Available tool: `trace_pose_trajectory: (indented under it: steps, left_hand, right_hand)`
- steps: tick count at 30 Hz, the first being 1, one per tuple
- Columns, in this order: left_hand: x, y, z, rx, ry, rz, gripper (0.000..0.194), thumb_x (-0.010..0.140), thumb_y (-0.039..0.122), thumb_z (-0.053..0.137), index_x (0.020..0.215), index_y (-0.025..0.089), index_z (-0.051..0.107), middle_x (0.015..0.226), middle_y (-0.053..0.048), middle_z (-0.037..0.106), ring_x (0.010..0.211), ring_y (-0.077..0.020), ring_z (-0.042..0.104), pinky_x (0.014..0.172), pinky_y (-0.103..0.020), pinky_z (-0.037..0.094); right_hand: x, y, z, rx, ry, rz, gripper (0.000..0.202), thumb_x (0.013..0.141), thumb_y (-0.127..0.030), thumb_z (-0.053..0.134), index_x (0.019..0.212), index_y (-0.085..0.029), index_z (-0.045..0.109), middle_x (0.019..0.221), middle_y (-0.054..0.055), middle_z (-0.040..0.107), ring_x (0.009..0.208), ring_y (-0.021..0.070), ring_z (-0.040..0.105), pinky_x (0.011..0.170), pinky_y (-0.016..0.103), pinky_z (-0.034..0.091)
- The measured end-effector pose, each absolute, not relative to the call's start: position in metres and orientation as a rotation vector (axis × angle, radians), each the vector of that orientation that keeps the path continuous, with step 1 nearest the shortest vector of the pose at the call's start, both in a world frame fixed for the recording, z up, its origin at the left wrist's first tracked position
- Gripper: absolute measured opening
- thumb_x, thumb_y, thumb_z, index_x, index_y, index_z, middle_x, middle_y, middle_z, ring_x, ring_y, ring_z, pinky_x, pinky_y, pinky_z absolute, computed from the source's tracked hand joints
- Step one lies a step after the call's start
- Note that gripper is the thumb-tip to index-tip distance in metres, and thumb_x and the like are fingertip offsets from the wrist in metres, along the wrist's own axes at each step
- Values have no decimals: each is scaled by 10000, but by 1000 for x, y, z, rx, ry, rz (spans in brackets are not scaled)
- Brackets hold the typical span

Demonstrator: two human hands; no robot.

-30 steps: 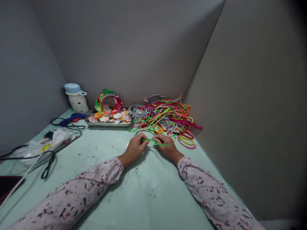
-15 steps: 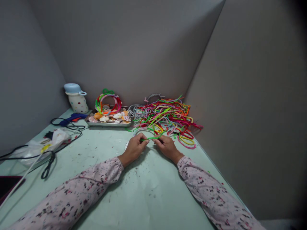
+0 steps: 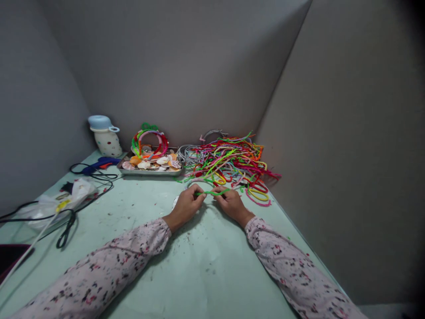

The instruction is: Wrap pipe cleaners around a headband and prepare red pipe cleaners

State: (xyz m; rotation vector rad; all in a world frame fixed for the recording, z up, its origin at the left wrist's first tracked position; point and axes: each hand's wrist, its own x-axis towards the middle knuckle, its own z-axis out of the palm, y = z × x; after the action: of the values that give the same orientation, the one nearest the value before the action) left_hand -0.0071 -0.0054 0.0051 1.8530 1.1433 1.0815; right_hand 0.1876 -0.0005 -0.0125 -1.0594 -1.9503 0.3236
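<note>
A fuzzy green strand (image 3: 213, 193) stretches between my two hands above the pale green table (image 3: 199, 274). My left hand (image 3: 189, 203) is closed, pinching the strand's left part between thumb and finger. The fingers of my right hand (image 3: 231, 204) are closed on its right part, and the free end sticks out over them. Just beyond my hands lies a curved grey and green band (image 3: 199, 180), partly hidden by my fingers. A heap of fuzzy coloured strands (image 3: 229, 155) is behind it, with red, yellow and pink loops (image 3: 259, 193) at its near right edge.
At the back left, a metal tray (image 3: 152, 173) holds seashells and colourful fuzzy rings (image 3: 150, 142). Left of it stands a white bottle (image 3: 108, 142) with a blue lid. Black cables (image 3: 71, 228), a plastic bag (image 3: 79, 190) and a dark blue item (image 3: 101, 165) lie on the left.
The green strand's right end has shifted: it pointed up and away, and now it lies lower across my right fingers. Both hands have stayed almost in place.
</note>
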Motion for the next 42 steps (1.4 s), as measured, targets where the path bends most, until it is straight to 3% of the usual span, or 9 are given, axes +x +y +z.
trace_pose_trajectory:
  steps: [5, 19, 34, 42]
  left_hand:
    - [-7, -6, 5, 1822, 1127, 1068, 166, 834, 356, 530, 800, 194, 539, 545, 50, 544, 488, -114, 488, 501, -229, 346]
    - [-9, -6, 6, 1809, 1148, 1072, 210, 834, 380, 525, 742, 191, 530, 513, 49, 539, 487, -118, 485, 519, -231, 354]
    - [-6, -5, 4, 1939, 1230, 1075, 156, 835, 328, 530, 908, 191, 540, 699, 16, 603, 589, -124, 544, 563, -240, 392]
    - [-7, -5, 4, 1947, 1239, 1059, 134, 837, 328, 517, 854, 197, 535, 638, 30, 577, 558, -121, 518, 550, -238, 372]
  right_hand:
    - [186, -1, -11, -1091, -1964, 292, 160, 890, -295, 557, 861, -206, 687, 731, 15, 668, 678, 156, 606, 637, 248, 450]
    - [186, -3, -10, -1015, -1995, 333, 157, 910, -270, 539, 928, -192, 674, 816, 26, 685, 731, 145, 616, 683, 242, 458]
    - [187, 0, -13, -1086, -1972, 265, 127, 887, -256, 563, 905, -198, 675, 761, 20, 674, 690, 151, 608, 640, 243, 438]
    - [187, 0, -13, -1081, -1976, 249, 120, 879, -230, 560, 916, -200, 670, 779, 23, 676, 706, 157, 610, 650, 250, 441]
